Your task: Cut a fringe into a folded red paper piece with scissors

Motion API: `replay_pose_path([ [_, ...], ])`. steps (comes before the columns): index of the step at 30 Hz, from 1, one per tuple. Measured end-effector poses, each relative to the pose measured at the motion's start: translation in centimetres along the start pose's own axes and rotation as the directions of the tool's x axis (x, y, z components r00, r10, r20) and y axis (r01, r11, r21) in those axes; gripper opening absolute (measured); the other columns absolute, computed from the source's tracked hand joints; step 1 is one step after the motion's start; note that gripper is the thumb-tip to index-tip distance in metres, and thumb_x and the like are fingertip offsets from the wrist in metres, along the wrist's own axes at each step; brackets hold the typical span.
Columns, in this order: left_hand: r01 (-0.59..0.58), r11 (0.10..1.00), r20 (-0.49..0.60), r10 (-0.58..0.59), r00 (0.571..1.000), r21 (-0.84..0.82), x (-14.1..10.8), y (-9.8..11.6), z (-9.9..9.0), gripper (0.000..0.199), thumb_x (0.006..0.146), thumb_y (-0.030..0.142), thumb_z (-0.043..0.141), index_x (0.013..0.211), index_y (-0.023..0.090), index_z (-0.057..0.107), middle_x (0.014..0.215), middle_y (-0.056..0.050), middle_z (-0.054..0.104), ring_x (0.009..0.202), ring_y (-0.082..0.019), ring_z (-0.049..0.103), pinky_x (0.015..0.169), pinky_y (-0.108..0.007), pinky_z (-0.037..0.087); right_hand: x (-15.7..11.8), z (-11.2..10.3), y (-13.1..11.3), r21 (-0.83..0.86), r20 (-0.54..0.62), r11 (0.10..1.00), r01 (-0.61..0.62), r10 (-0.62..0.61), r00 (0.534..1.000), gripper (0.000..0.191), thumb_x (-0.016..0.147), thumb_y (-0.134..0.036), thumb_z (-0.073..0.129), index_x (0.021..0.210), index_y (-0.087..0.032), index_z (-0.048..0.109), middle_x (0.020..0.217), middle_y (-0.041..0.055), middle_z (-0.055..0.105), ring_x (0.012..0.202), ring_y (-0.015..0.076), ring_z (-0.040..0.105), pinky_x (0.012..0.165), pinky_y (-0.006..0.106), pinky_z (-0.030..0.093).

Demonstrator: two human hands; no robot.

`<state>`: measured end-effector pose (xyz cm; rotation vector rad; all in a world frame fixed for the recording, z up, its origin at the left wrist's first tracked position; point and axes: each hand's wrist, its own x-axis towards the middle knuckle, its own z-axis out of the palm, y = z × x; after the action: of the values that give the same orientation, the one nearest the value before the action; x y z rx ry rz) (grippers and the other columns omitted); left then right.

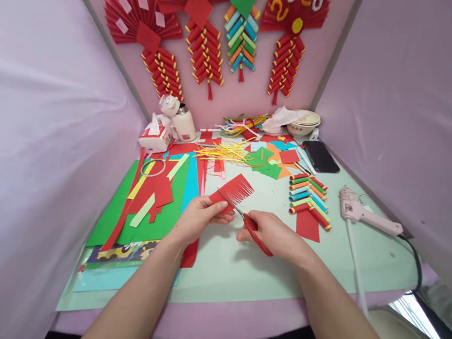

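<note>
A piece of red paper (232,188), its far right side cut into a fringe of thin strips, is pinched between the thumb and fingers of my left hand (204,216). My right hand (268,231) grips red-handled scissors (257,236), whose blades point up and left and lie against the near side of the paper. Both hands are above the middle of the table. To the right, rolled paper tubes in several colours (310,198) form a V-patterned row, with a red paper square (308,225) at its near end.
Coloured sheets (181,208) and red offcuts cover the left. Yellow strips (223,152) and green squares (262,160) lie behind my hands. A phone (322,157) and a corded glue gun (368,213) are at right. Tissues (155,138) and a bottle (184,125) stand back left; red fan decorations (143,16) hang behind.
</note>
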<state>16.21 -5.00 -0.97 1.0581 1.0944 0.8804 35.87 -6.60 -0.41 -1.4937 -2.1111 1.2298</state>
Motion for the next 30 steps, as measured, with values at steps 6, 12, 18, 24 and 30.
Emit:
replay_pose_path([
  [6, -0.012, 1.0, 0.013, 0.012, 1.0, -0.026, 0.04, -0.01, -0.05, 0.026, 0.071, 0.036, 0.067, 0.08, 0.012, 0.069, 0.077, -0.01, 0.071, 0.067, -0.016, 0.066, 0.064, -0.025, 0.053, 0.06, 0.09, 0.11, 0.032, 0.003, 0.999, 0.015, -0.015, 1.0, 0.034, 0.073, -0.051, 0.055, 0.069, -0.018, 0.048, 0.071, 0.0001, 0.061, 0.064, 0.0132, 0.051, 0.055, 0.021, 0.036],
  [12, -0.05, 0.999, -0.019, 0.049, 0.999, -0.022, 0.12, -0.07, -0.14, 0.027, 0.07, 0.037, 0.067, 0.079, 0.012, 0.068, 0.073, -0.01, 0.071, 0.066, -0.017, 0.066, 0.065, -0.026, 0.053, -0.14, -0.13, -0.12, 0.01, 0.027, 1.0, -0.012, 0.012, 1.0, 0.035, 0.071, -0.052, 0.057, 0.074, -0.019, 0.047, 0.071, -0.0015, 0.057, 0.061, 0.0117, 0.049, 0.053, 0.021, 0.035],
  [18, -0.084, 0.996, -0.135, 0.079, 0.988, -0.031, 0.35, 0.22, -0.37, 0.031, 0.068, 0.039, 0.069, 0.081, 0.011, 0.068, 0.077, -0.01, 0.071, 0.068, -0.018, 0.067, 0.069, -0.028, 0.053, -0.38, -0.38, 0.0, -0.026, 0.053, 0.999, -0.026, 0.027, 0.998, 0.035, 0.071, -0.052, 0.056, 0.075, -0.02, 0.045, 0.074, -0.0008, 0.056, 0.061, 0.0122, 0.049, 0.052, 0.021, 0.035],
  [24, -0.104, 0.994, -0.117, 0.102, 0.988, -0.012, 0.41, 0.04, -0.34, 0.033, 0.069, 0.039, 0.067, 0.084, 0.01, 0.068, 0.079, -0.011, 0.071, 0.067, -0.018, 0.067, 0.069, -0.029, 0.053, -0.34, -0.33, -0.1, -0.045, 0.051, 0.999, -0.03, 0.032, 0.998, 0.035, 0.071, -0.052, 0.056, 0.073, -0.02, 0.044, 0.073, -0.0014, 0.055, 0.06, 0.0118, 0.048, 0.051, 0.021, 0.035],
  [30, -0.103, 0.995, -0.09, 0.101, 0.991, -0.016, 0.37, -0.1, -0.34, 0.03, 0.07, 0.038, 0.067, 0.084, 0.012, 0.069, 0.079, -0.009, 0.071, 0.067, -0.017, 0.066, 0.068, -0.028, 0.053, -0.37, -0.32, -0.12, -0.059, 0.045, 0.998, -0.032, 0.035, 0.998, 0.036, 0.071, -0.054, 0.055, 0.073, -0.02, 0.044, 0.072, -0.0019, 0.056, 0.06, 0.0115, 0.047, 0.051, 0.021, 0.034],
])
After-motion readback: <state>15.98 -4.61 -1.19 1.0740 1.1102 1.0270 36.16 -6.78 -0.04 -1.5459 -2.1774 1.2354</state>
